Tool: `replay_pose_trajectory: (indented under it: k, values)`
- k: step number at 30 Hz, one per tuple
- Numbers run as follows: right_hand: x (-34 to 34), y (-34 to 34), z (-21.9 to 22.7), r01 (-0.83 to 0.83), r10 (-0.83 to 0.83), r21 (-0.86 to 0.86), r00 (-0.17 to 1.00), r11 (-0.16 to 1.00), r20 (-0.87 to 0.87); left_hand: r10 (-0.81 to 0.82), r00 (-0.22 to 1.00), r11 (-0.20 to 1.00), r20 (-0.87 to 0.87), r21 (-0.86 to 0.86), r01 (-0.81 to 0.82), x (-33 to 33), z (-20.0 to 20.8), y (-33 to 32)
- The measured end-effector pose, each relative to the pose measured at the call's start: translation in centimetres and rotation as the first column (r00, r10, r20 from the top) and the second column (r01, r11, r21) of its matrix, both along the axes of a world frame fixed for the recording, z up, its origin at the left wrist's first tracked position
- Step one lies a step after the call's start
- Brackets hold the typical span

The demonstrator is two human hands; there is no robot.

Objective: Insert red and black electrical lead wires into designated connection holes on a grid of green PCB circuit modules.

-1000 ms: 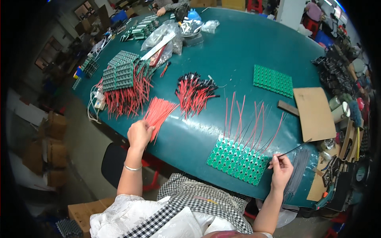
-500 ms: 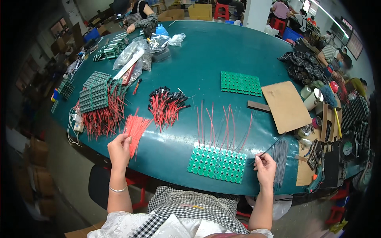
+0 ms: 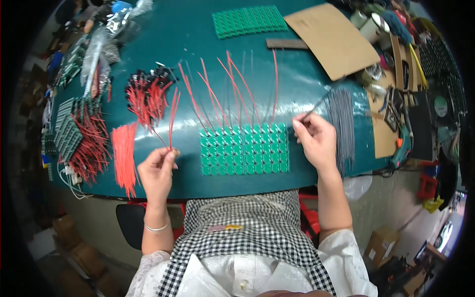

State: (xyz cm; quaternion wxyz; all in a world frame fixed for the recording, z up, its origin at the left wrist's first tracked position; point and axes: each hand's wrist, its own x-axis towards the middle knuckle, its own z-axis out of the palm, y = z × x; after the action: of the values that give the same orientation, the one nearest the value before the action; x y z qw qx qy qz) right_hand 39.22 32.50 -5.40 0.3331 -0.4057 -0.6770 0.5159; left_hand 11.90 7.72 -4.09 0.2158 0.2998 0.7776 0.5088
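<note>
My left hand [image 3: 159, 166] pinches a few red wires [image 3: 173, 119] by their lower ends, left of a green circuit board panel [image 3: 244, 157]. Several red and black wires stand up from that panel's far row of pads. On its right side my right hand [image 3: 316, 138] is closed on a black wire [image 3: 316, 105] pointing away from me. A bundle of red wires [image 3: 123, 158] lies left of my left hand, and a bundle of black wires [image 3: 341, 128] lies right of my right hand. The fingers partly hide the ends of the held wires.
A heap of red wires with black ends [image 3: 148, 94] lies beyond my left hand. Farther left are stacked boards with red wires [image 3: 69, 129]. Another green panel [image 3: 250, 22], a dark bar [image 3: 287, 44] and a cardboard sheet [image 3: 336, 39] lie at the back. Tools [image 3: 396, 111] crowd the right.
My left hand has come away from the red bundle with a few red wires, toward the panel. My right hand still holds the black wire. The view has tilted downward.
</note>
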Motion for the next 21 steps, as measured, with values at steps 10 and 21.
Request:
replay_pose_trajectory:
  k: [10,21]
  values:
    - [-0.6,0.0,-0.2,-0.020,0.022,0.061,0.999,0.998,-0.037,-0.463,0.841,0.884,0.282,0.072,0.462,8.9,3.2,14.1]
    - [-0.6,0.3,-0.4,-0.068,0.072,0.067,0.995,0.995,-0.073,-0.359,0.907,0.933,0.219,0.110,0.343,10.9,-0.5,16.7]
